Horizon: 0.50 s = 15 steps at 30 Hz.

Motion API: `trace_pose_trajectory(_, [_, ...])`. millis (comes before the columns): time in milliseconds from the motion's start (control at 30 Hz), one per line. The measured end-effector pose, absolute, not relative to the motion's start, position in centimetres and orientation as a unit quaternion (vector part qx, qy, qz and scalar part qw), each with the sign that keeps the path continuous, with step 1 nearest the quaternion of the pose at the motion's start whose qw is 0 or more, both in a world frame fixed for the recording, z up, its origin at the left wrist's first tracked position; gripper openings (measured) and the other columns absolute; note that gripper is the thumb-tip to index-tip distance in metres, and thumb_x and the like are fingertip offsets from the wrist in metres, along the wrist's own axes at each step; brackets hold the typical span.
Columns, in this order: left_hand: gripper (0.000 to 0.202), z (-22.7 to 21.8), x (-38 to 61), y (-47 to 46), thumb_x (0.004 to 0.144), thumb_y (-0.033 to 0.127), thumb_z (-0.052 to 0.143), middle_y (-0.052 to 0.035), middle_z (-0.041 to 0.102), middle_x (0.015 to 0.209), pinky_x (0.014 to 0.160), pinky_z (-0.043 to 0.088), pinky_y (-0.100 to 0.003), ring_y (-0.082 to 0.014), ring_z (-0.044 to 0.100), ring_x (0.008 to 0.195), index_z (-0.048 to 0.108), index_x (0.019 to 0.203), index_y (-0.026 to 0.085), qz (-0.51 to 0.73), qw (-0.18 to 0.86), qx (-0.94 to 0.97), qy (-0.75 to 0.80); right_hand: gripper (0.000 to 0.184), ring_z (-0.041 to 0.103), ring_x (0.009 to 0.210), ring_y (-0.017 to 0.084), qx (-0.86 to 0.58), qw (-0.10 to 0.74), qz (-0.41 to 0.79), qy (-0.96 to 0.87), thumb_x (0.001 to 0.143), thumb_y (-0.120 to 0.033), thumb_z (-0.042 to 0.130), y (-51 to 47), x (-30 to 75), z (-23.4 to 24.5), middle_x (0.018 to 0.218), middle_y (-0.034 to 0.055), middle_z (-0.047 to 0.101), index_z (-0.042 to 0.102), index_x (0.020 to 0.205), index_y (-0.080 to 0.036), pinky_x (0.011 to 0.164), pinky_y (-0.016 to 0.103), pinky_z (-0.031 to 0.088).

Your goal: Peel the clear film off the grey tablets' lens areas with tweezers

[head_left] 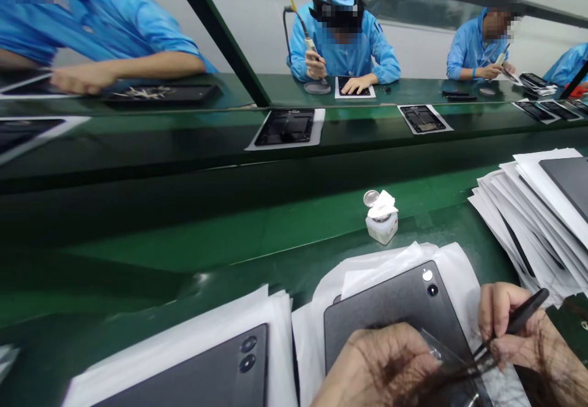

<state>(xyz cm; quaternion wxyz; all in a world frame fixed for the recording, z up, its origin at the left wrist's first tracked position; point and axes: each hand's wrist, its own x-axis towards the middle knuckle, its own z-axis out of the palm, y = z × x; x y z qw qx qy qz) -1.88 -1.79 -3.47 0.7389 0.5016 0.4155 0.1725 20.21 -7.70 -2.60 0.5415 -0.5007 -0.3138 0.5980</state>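
The left hand (381, 364) is pressing flat and open on the near end of the gray tablet (390, 309), while the right hand (509, 327), just to the right of the tablet, is pinching black tweezers (509, 330) that are pointing left at a clear film (434, 349) on the tablet.

Only the two hands and a short stretch of each wrist show at the bottom edge of the view. The left hand (381, 364) is bare, with no glove, ring or watch in sight. The right hand (509, 327) is bare too, its short unpainted nails showing. No sleeve or cuff reaches the wrists, though dark blurred strands, perhaps hair near the lens, smear across both hands.
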Motion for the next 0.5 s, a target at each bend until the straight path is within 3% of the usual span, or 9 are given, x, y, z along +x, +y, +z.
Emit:
trace_pose_trajectory(100, [0.047,-3.8,-2.0,-1.8,0.070,0.071,0.074,0.0008,0.058,0.052,0.049,0.029,-0.030,-0.0152,0.045,0.045,0.066,0.059,0.026,0.168,0.739,0.514,0.403,0.019,0.056,0.052,0.016,-0.460,0.517,0.621,-0.369,0.062,-0.031,0.089,-7.8,21.1,-4.0,0.069,0.0012,0.068,0.071,0.066,-0.031,0.045,0.028,0.038])
trace_pose_trajectory(233, [0.043,-3.2,-2.1,-1.7,0.077,0.064,0.071,0.0014,0.061,0.055,0.051,0.031,-0.029,-0.0143,0.047,0.048,0.066,0.060,0.025,0.170,0.713,0.539,0.414,0.016,0.063,0.059,0.020,-0.455,0.520,0.598,-0.407,0.065,-0.030,0.088,-8.0,21.7,-4.4,0.070,0.0016,0.071,0.073,0.069,-0.033,0.052,0.030,0.046])
trace_pose_trajectory(367, [0.047,-3.9,-2.3,-1.6,0.075,0.070,0.069,0.0020,0.060,0.056,0.049,0.031,-0.029,-0.0146,0.049,0.048,0.064,0.061,0.025,0.160,0.720,0.547,0.395,0.020,0.064,0.054,0.019,-0.482,0.525,0.564,-0.417,0.064,-0.029,0.090,-8.4,20.8,-2.1,0.063,0.0021,0.071,0.071,0.062,-0.031,0.052,0.029,0.049])
trace_pose_trajectory(500, [0.047,-5.1,-2.5,-1.5,0.074,0.071,0.069,0.0032,0.062,0.055,0.047,0.032,-0.027,-0.0138,0.050,0.047,0.066,0.061,0.026,0.150,0.711,0.562,0.395,0.024,0.057,0.044,0.014,-0.464,0.576,0.564,-0.368,0.061,-0.030,0.092,-7.6,19.8,-1.8,0.060,-0.0006,0.067,0.068,0.061,-0.030,0.042,0.025,0.045])
